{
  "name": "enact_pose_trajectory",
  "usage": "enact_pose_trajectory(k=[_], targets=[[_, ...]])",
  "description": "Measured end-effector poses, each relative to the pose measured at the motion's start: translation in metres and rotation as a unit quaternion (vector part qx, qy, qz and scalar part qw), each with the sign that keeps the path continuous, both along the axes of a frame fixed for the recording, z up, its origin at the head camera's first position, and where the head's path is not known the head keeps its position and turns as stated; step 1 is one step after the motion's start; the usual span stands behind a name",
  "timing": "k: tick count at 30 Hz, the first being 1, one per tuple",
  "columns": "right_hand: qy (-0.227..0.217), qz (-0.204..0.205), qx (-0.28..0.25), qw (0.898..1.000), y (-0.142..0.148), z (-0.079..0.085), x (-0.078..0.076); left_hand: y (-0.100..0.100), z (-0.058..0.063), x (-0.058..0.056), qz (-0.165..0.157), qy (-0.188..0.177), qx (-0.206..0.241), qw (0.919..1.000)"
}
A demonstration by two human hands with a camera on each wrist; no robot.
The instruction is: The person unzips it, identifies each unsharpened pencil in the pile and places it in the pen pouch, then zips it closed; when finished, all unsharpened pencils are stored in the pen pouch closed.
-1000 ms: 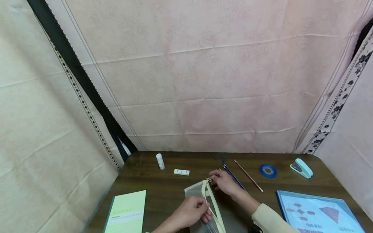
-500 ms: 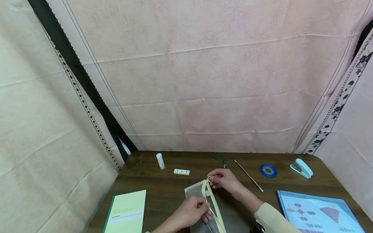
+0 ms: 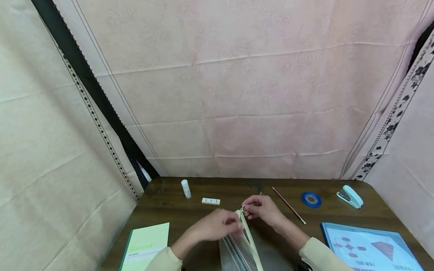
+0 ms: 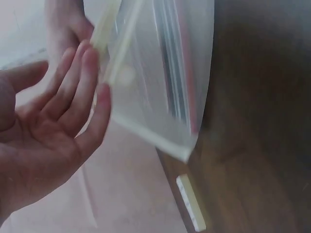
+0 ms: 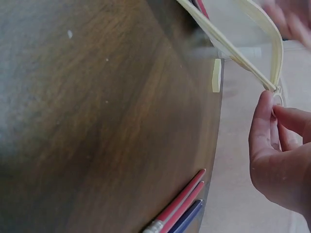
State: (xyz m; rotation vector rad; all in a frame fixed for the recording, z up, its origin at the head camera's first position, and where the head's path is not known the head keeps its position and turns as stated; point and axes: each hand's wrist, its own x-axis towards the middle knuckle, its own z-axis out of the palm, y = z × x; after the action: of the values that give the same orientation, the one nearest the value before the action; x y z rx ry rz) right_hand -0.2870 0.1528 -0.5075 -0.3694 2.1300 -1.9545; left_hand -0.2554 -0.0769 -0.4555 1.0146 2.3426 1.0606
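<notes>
A clear zip pouch (image 3: 237,253) with a pale yellow zipper edge stands tilted at the front middle of the table. Several long thin sticks (image 4: 176,63), grey and red, show through its side. My right hand (image 3: 263,211) pinches the ring pull (image 5: 277,99) at the far end of the zipper between thumb and finger. Beside the pouch's upper edge is my left hand (image 3: 220,226), its fingers (image 4: 73,92) extended, with nothing gripped. The left wrist view puts those fingertips right at the zipper edge. In the head view the left hand covers part of the pouch's far corner.
Behind the pouch lie a glue stick (image 3: 186,189) and a white eraser (image 3: 211,201). Pencils (image 5: 177,204) rest near my right hand. Farther right are blue tape (image 3: 311,199), a stapler (image 3: 350,196) and a blue folder (image 3: 373,244). A green notebook (image 3: 145,246) lies left.
My left hand has let go of the pouch's side and moved up and away toward the zipper's far end. The right hand has lifted slightly with the ring pull and turned.
</notes>
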Motion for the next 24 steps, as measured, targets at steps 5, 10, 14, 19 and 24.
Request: enact_pose_trajectory(k=[5,10,14,19,24], targets=[[0.027,-0.005,0.011,1.000,-0.003,0.004,0.003,-0.004,0.004,-0.032,0.103,0.059,0.019,0.9928],[0.053,-0.013,0.016,0.998,-0.008,0.004,0.005,-0.007,-0.003,-0.050,0.099,0.054,0.006,0.9936],[0.071,-0.007,0.022,0.997,-0.010,0.006,0.006,-0.005,-0.012,-0.055,0.058,0.005,0.003,0.9983],[0.097,-0.010,0.049,0.994,-0.011,0.011,0.009,-0.001,-0.018,-0.061,0.035,-0.029,0.012,0.9989],[0.115,-0.036,0.090,0.989,-0.011,0.012,0.013,-0.002,-0.022,-0.064,0.034,-0.042,0.019,0.9983]])
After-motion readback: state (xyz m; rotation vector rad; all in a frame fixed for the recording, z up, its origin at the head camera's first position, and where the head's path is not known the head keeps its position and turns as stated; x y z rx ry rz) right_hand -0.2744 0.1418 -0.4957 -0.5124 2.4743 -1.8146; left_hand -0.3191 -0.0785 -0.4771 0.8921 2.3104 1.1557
